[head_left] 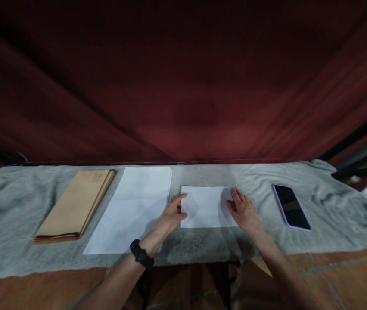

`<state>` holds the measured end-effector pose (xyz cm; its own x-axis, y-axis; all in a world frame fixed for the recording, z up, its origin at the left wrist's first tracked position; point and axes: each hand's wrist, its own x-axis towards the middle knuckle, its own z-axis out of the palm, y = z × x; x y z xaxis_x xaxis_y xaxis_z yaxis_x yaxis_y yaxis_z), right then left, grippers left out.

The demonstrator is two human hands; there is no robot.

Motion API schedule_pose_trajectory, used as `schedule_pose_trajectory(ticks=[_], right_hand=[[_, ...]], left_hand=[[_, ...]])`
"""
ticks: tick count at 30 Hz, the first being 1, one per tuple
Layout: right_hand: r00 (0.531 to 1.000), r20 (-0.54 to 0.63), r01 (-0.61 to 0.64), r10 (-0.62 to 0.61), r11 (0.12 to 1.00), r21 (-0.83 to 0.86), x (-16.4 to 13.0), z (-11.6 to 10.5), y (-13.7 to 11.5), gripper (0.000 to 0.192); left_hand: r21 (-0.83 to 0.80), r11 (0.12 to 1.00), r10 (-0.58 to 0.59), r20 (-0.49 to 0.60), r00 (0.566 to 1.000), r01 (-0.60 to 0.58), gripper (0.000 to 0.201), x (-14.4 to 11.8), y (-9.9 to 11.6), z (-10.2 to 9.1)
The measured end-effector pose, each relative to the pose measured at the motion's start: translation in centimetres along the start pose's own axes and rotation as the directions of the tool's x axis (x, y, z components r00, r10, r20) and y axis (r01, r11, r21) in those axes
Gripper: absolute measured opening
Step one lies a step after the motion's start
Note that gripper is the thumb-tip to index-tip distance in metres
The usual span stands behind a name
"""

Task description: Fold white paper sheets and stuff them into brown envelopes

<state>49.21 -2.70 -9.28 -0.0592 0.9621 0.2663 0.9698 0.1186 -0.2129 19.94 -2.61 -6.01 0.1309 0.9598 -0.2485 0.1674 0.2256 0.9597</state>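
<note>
A small white sheet of paper (206, 207), perhaps folded, lies flat on the grey cloth in front of me. At its left edge is my left hand (174, 212), thumb and forefinger spread apart and touching the paper, the other fingers partly hidden. My right hand (243, 210) rests along the right edge with its fingers stretched out and the thumb on the paper. Just left of my left hand lies a stack of larger white paper sheets (135, 202), partly covered by that hand and forearm.
Farther left is a pile of brown paper envelopes (73, 204) with red print. A phone (291, 207) in a light purple case lies at the right. Grey cloth (199, 245) covers the table, and a dark red curtain (183, 107) hangs behind it.
</note>
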Motion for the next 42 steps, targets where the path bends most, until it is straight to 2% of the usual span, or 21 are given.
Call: schedule_pose_trajectory(ticks=[3,7,9,12,15,18,20,21,22,23,25,26,27,28,30,32,34,36,39,41,42], right_hand=[[0.999,-0.016,-0.037,0.039,0.994,0.106,0.5,-0.4,-0.6,0.05],[0.992,-0.128,0.052,-0.022,0.97,0.238,0.6,-1.4,-2.3,0.051],[0.983,-0.148,0.148,-0.11,0.95,0.277,0.3,-2.1,-3.7,0.056],[0.947,-0.105,0.322,-0.305,0.906,0.274,-0.5,-3.0,-6.0,0.07],[0.894,-0.067,0.446,-0.443,0.868,0.219,-1.1,-3.5,-7.9,0.072],[0.896,-0.086,0.44,-0.436,0.847,0.297,-0.9,-4.0,-8.5,0.062],[0.937,-0.124,0.344,-0.325,0.808,0.478,-0.4,-4.3,-8.2,0.053],[0.966,-0.14,0.257,-0.216,0.761,0.596,0.0,-4.5,-8.0,0.047],[0.988,-0.137,0.153,-0.078,0.675,0.721,0.4,-4.7,-7.7,0.04],[0.991,-0.111,0.051,0.077,0.545,0.837,0.8,-4.9,-7.4,0.034],[0.938,0.004,-0.077,0.347,0.195,0.978,1.6,-5.5,-6.8,0.029],[0.902,0.078,-0.097,0.424,0.024,0.995,1.9,-5.8,-6.6,0.028],[0.876,0.149,-0.106,0.459,-0.118,0.987,2.2,-6.0,-6.4,0.028],[0.862,0.216,-0.123,0.459,-0.224,0.967,2.3,-6.2,-6.2,0.028],[0.853,0.332,-0.203,0.402,-0.33,0.922,2.3,-6.3,-6.2,0.028],[0.853,0.396,-0.289,0.339,-0.323,0.901,2.0,-5.7,-6.3,0.028],[0.864,0.393,-0.326,0.315,-0.247,0.913,1.7,-4.6,-6.2,0.027],[0.881,0.354,-0.326,0.313,-0.141,0.935,1.6,-3.2,-5.9,0.028],[0.877,0.289,-0.344,0.384,0.082,0.935,1.9,-1.0,-4.8,0.04],[0.867,0.174,-0.335,0.466,0.288,0.897,2.0,0.0,-4.4,0.057],[0.88,0.097,-0.305,0.465,0.396,0.866,2.0,0.4,-4.5,0.063]], left_hand=[[-0.159,0.981,-0.105,0.058,0.993,0.113,0.08,-0.5,0.7,0.0],[-0.304,0.951,-0.077,-0.042,0.996,0.061,0.081,-1.3,2.1,0.3],[-0.348,0.937,-0.049,-0.118,0.992,0.005,0.085,-1.6,2.7,0.6],[-0.39,0.919,-0.026,-0.207,0.978,-0.057,0.086,-2.0,3.5,1.5],[-0.437,0.895,0.004,-0.195,0.981,-0.09,0.087,-2.7,4.0,2.6],[-0.445,0.89,0.039,-0.152,0.988,-0.103,0.09,-3.0,4.4,3.0],[-0.427,0.896,0.042,-0.198,0.979,-0.124,0.087,-2.8,4.5,2.7],[-0.42,0.898,0.037,-0.234,0.971,-0.135,0.083,-2.6,4.5,2.4],[-0.411,0.901,0.026,-0.271,0.962,-0.14,0.079,-2.3,4.5,2.1],[-0.399,0.907,0.013,-0.299,0.954,-0.137,0.075,-2.0,4.4,1.7],[-0.335,0.935,0.003,-0.321,0.947,-0.117,0.073,-1.5,4.3,1.1],[-0.286,0.952,0.018,-0.316,0.949,-0.113,0.074,-1.4,4.3,0.9],[-0.239,0.963,0.047,-0.308,0.95,-0.125,0.075,-1.3,4.4,0.8],[-0.201,0.968,0.087,-0.295,0.952,-0.151,0.075,-1.3,4.5,0.7],[-0.18,0.963,0.155,-0.241,0.958,-0.201,0.069,-1.6,5.0,0.8],[-0.221,0.96,0.146,-0.125,0.981,-0.171,0.057,-1.9,5.3,0.9],[-0.253,0.964,0.084,0.014,0.996,-0.078,0.044,-2.0,5.2,1.0],[-0.249,0.968,0.016,0.062,0.998,0.0,0.034,-1.8,4.3,1.2],[-0.194,0.976,-0.094,0.004,0.996,0.093,0.023,-1.3,2.2,1.6],[-0.151,0.978,-0.146,-0.021,0.989,0.141,0.02,-1.0,0.9,1.9],[-0.128,0.981,-0.15,-0.03,0.988,0.145,0.02,-0.8,0.4,2.0]])
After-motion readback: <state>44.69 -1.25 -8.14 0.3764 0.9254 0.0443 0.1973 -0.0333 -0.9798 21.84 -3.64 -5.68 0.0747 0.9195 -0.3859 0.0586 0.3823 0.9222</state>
